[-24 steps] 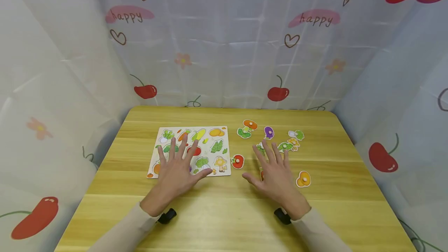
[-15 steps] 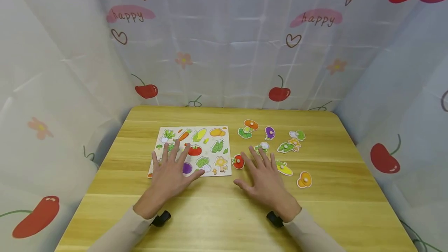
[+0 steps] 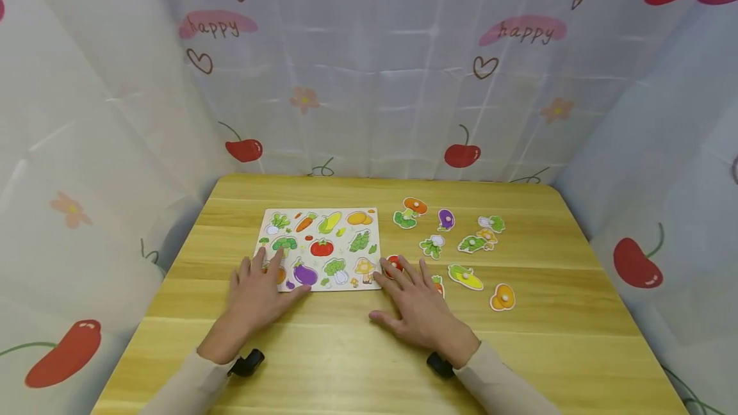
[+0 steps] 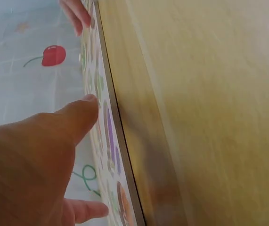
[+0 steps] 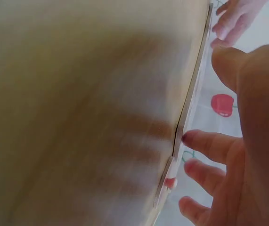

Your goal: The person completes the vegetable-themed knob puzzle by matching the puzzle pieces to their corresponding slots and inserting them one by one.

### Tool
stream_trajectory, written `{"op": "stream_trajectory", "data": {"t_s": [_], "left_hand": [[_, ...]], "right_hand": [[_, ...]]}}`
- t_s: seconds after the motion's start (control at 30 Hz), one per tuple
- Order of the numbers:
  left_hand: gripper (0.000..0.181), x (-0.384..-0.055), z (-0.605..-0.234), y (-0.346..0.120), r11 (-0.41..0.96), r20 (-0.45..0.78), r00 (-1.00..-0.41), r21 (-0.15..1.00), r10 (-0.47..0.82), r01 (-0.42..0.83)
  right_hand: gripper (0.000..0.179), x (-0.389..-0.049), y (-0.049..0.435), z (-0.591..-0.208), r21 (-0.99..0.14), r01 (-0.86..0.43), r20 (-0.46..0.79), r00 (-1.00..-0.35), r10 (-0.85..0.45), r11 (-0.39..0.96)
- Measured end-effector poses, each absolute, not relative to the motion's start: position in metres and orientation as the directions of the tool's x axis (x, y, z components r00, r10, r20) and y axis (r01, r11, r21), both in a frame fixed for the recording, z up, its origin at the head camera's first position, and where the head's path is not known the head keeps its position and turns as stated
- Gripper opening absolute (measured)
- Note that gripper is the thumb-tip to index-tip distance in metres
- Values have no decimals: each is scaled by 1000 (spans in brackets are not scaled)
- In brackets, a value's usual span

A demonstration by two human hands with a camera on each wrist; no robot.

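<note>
A white board (image 3: 344, 243) printed with vegetables lies flat on the table in the head view. My left hand (image 3: 254, 300) spreads over its lower left corner, fingers extended and thumb near the printed eggplant. My right hand (image 3: 419, 309) reaches to the board's lower right corner with fingers spread. Under its fingers lies a knobbed tomato piece (image 3: 394, 262), partly hidden. A carrot piece (image 3: 439, 284) shows beside that hand, also partly covered. In the right wrist view, the index fingertip (image 5: 187, 137) is at the board's edge. Neither hand holds anything.
Right of the board lie loose knobbed pieces: a corn (image 3: 465, 277), a potato-like yellow one (image 3: 503, 298), an eggplant (image 3: 446, 219), a white radish (image 3: 432, 246) and several others, some overlapping. A cherry-printed curtain (image 3: 369, 107) surrounds the wooden table (image 3: 346, 357).
Both hands have moved left and down toward the table. The right hand has uncovered the corn and radish pieces and now partly covers the tomato. The board and pieces appear unmoved.
</note>
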State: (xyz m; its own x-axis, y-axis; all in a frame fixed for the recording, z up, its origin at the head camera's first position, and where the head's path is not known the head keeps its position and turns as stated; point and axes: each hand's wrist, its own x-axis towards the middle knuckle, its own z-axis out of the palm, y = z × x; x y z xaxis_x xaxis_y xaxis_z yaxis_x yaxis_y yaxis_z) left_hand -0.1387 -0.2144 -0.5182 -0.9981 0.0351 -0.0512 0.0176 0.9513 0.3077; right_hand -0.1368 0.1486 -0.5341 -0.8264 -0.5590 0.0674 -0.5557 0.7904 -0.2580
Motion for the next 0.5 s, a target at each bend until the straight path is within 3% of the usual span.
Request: {"op": "stream_trajectory", "data": {"t_s": [0.5], "left_hand": [[107, -142, -523, -215, 944, -59, -996, 327, 72, 49]], "right_hand": [[73, -141, 157, -530, -263, -583, 67, -806, -588, 769]]}}
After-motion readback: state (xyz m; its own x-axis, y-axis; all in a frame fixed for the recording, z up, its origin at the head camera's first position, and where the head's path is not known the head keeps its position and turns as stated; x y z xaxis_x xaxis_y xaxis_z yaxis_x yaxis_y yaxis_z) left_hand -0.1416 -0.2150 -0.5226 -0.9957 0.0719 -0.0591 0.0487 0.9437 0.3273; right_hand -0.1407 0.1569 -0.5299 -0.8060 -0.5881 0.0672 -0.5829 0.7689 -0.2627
